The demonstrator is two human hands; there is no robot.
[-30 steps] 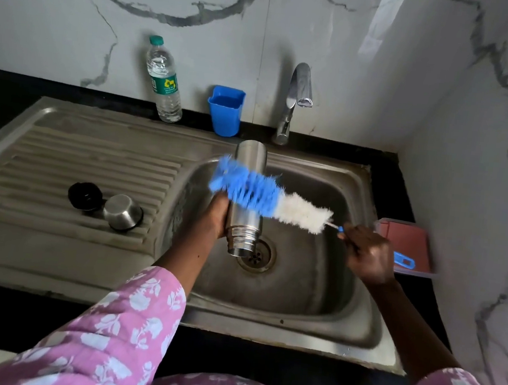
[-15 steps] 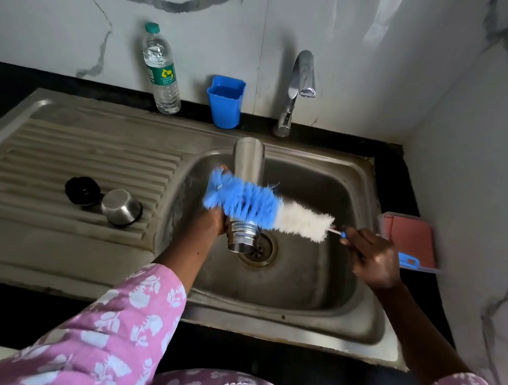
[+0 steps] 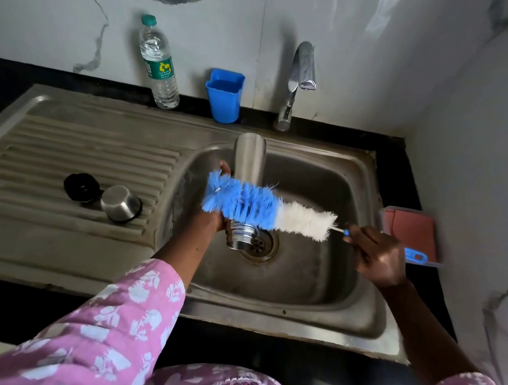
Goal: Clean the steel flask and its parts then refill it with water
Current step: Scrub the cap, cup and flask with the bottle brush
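My left hand (image 3: 212, 219) grips the steel flask (image 3: 249, 160) over the sink basin (image 3: 306, 276), held upside down with its threaded mouth just above the drain (image 3: 261, 245). My right hand (image 3: 376, 257) holds the blue handle of a bottle brush (image 3: 263, 209). Its blue and white bristles lie across the flask's outer wall near the mouth. On the ribbed drainboard to the left sit the black stopper (image 3: 81, 186) and the steel cup lid (image 3: 121, 203), side by side.
A tap (image 3: 299, 81) stands behind the basin; no water is seen running. A blue plastic cup (image 3: 224, 95) and a plastic water bottle (image 3: 159, 63) stand at the back wall. A pink sponge holder (image 3: 411, 232) sits on the right counter beside a marble side wall.
The brush has slid down the flask's side toward its mouth. Flask and parts on the drainboard stay as they were; the view shifted slightly.
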